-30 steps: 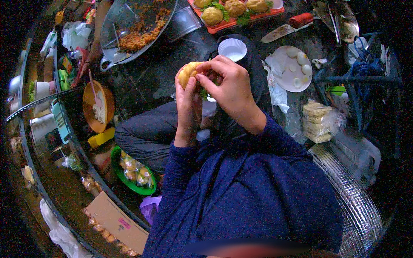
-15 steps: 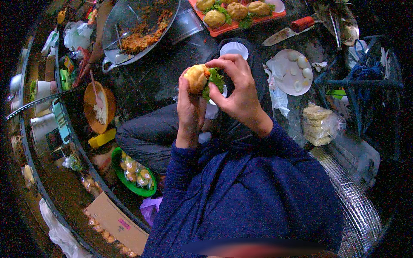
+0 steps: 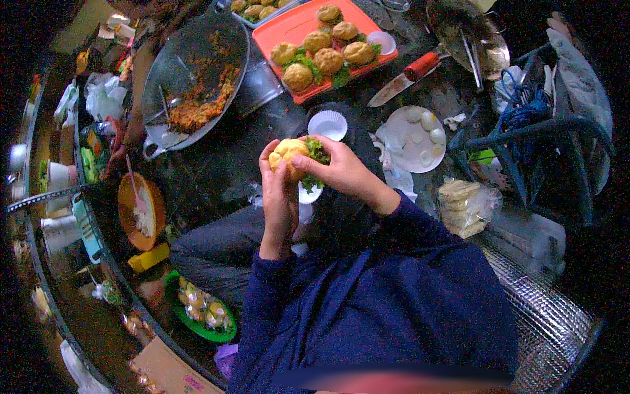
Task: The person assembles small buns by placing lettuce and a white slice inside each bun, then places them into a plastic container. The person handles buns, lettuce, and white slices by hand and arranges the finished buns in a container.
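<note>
A golden filled bun (image 3: 286, 155) is held in front of me between both hands. Green lettuce (image 3: 318, 151) sticks out of its right side. My left hand (image 3: 278, 200) curls around the bun's left side and underside. My right hand (image 3: 348, 172) grips it from the right, thumb pressed on the bun and fingers behind the lettuce. Just beyond the hands stands a white fluted paper cup (image 3: 327, 126); another paper cup (image 3: 310, 194) shows partly beneath them. Farther off, an orange tray (image 3: 272, 39) carries several similar buns with lettuce.
A large pan (image 3: 152, 141) of orange-brown filling stands far left, near another person's arm (image 3: 136, 108). Right lie a red-handled knife (image 3: 421, 66), a plate (image 3: 399, 150) with egg slices, and bagged pale discs (image 3: 459, 205). A brown bowl (image 3: 125, 205) and green basin (image 3: 176, 308) sit left.
My right thumb and fingers have closed onto the bun, and it has come lower in view. The view has shifted, showing more of the orange tray.
</note>
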`<state>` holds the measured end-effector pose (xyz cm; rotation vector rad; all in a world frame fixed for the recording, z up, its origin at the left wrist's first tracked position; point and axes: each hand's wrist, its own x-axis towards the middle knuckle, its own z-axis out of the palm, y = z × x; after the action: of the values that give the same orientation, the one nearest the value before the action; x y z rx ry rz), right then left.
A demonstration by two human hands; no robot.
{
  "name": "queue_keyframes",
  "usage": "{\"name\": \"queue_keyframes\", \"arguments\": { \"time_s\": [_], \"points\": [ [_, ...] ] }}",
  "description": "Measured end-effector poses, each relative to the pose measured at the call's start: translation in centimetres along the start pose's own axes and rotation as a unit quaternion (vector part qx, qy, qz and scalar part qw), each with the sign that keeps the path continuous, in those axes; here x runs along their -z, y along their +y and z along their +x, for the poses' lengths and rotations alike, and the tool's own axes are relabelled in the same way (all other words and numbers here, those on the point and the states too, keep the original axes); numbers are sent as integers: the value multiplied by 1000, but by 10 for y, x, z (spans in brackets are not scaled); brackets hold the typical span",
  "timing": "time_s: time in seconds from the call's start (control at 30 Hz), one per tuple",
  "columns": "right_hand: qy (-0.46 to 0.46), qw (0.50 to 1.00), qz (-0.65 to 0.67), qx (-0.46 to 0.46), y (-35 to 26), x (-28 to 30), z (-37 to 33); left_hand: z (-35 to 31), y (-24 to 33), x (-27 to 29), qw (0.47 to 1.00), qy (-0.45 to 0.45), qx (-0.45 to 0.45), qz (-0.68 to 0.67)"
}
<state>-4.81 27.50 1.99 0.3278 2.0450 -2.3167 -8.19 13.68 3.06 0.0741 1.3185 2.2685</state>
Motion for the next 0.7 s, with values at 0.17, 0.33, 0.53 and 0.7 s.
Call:
{"name": "queue_keyframes", "arguments": {
  "time_s": [0.17, 0.33, 0.53, 0.7],
  "points": [
    [-9, 996, -87, -11, -5, 20, 16, 14, -4, -9, 999, -9, -25, 33],
    [-32, 996, 56, -65, -31, 88, 51, 20, -3, 1, 990, -10, -59, 125],
    [99, 994, -41, -4, -75, 221, 117, -3, 11, 50, 992, 32, -58, 109],
    [103, 973, -204, 13, -52, 271, 149, -21, 14, 80, 985, 93, -45, 140]
  ]
}}
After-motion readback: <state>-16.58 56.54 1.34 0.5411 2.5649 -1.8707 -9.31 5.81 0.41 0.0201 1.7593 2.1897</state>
